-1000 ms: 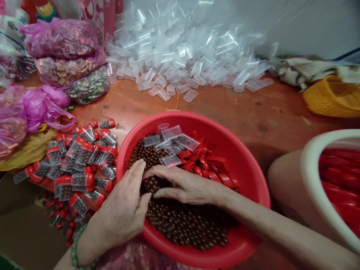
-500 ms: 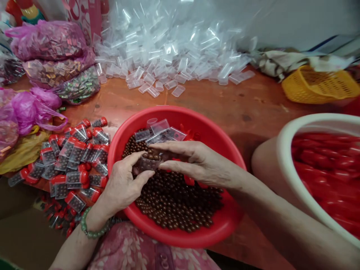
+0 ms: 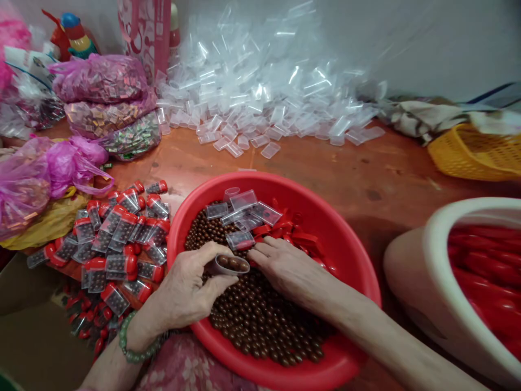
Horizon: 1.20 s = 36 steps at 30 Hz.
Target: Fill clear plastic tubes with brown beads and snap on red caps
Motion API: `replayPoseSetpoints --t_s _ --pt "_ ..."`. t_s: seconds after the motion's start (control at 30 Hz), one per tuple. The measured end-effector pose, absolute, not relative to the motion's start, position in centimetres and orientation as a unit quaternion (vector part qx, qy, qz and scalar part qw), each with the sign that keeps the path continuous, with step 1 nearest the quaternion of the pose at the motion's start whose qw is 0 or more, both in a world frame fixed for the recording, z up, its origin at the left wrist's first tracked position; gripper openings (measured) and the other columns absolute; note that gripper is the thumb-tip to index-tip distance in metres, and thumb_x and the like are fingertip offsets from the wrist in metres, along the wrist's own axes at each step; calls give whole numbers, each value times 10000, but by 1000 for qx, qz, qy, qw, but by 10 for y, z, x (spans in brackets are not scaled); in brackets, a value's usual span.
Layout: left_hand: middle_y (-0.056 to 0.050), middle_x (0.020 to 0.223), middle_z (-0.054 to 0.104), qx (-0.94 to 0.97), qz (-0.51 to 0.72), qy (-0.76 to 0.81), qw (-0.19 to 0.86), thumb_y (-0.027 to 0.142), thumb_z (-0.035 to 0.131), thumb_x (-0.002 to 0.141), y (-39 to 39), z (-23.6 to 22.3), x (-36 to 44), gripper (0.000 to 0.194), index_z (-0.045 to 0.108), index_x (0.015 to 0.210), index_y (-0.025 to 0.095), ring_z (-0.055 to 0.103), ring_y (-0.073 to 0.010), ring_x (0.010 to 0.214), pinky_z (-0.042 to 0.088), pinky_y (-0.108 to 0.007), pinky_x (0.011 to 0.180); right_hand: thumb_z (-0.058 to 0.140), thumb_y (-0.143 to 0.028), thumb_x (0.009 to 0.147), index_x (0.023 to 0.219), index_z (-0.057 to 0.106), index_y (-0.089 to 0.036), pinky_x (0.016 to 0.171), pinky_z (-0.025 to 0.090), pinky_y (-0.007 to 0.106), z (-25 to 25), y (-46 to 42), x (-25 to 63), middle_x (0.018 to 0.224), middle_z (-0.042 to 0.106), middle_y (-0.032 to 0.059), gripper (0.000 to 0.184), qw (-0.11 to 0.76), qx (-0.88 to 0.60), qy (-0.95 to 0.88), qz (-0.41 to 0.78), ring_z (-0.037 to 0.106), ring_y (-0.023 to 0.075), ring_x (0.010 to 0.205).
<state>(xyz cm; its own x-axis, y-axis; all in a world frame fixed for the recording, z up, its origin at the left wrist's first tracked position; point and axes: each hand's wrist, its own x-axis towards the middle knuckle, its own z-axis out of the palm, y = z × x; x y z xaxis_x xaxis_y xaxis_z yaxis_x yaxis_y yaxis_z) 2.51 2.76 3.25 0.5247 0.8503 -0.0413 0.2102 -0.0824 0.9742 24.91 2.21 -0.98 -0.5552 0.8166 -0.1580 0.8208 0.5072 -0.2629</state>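
Observation:
In the head view my left hand (image 3: 191, 285) grips a small clear plastic case (image 3: 222, 264), its oval mouth turned up and brown balls showing inside. My right hand (image 3: 291, 271) is to the right of the case, low in the red basin (image 3: 362, 271). Its fingers are curled together beside the red caps (image 3: 303, 239); the fingertips and whatever they hold are hidden. Brown balls (image 3: 264, 320) cover the basin's bottom under both hands. Several empty clear cases (image 3: 244, 201) lie on the balls at the far side.
Filled cases with red caps (image 3: 122, 233) are heaped left of the basin. Clear cases (image 3: 260, 103) are piled along the wall. Pink bags (image 3: 101, 81) stand back left. At right are a white tub (image 3: 435, 239) of red pieces and a yellow basket (image 3: 472, 155).
My right hand has left the mouth of the case and moved down to the right, beside the red caps. The left hand still holds the case, now with its mouth uncovered. The camera view has shifted.

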Motion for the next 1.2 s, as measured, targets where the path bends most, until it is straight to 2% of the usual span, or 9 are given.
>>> replayPoseSetpoints --t_s 0.17,0.4,0.53,0.63,0.73,0.87,0.93,1.07,1.2 --pt "-28 904 675 652 283 396 582 192 594 867 26 33 23 135 638 994 187 619 -139 806 490 -242 734 503 -298 933 943 628 -190 603 485 264 16 20 250 763 677 29 165 -178 527 755 -348 602 146 653" --pt "-58 950 662 601 289 407 625 233 580 872 20 29 24 172 618 1033 185 645 -176 876 523 -295 796 713 -465 760 902 613 -201 352 396 179 45 25 228 623 627 -28 316 -479 561 410 -536 489 73 394" --pt "-113 1173 629 548 318 362 684 248 586 866 20 30 28 312 583 1174 194 625 -223 1049 505 -374 928 768 -465 691 798 585 -196 323 378 163 45 31 215 588 584 -47 343 -513 534 318 -591 434 50 353" --pt "-120 1112 656 468 304 319 766 385 625 852 20 30 33 357 589 1136 171 639 -225 1014 508 -389 926 735 -489 718 776 560 -198 353 430 198 37 31 207 563 577 -43 344 -485 528 321 -619 439 67 355" --pt "-90 1005 673 432 325 339 770 475 688 791 21 28 37 401 605 1026 161 646 -191 925 512 -347 889 664 -458 804 834 575 -200 416 488 220 29 27 203 604 623 -23 274 -472 566 411 -537 532 98 421" --pt "-59 940 673 431 341 372 748 446 711 778 23 25 39 369 599 978 157 632 -150 867 507 -274 830 616 -283 868 948 619 -228 566 566 253 26 21 205 751 722 19 97 -438 594 637 -224 682 153 617" --pt "-61 947 677 434 334 380 745 416 705 792 22 22 37 328 596 957 154 633 -151 875 507 -263 820 581 -187 889 1028 624 -221 643 586 255 25 19 207 849 752 51 149 -405 537 733 -101 716 164 705" --pt "-58 1018 692 430 332 396 740 325 649 866 20 15 30 230 604 1031 171 641 -148 921 507 -262 856 495 -126 923 1108 604 -179 703 584 222 22 19 211 890 757 64 221 -381 429 819 -1 723 142 780" --pt "-57 1122 682 429 340 390 741 258 624 891 24 10 25 261 593 1146 206 644 -148 985 501 -277 926 439 -163 953 1089 616 -76 714 582 273 24 24 217 952 733 146 239 -359 363 859 48 709 174 842"
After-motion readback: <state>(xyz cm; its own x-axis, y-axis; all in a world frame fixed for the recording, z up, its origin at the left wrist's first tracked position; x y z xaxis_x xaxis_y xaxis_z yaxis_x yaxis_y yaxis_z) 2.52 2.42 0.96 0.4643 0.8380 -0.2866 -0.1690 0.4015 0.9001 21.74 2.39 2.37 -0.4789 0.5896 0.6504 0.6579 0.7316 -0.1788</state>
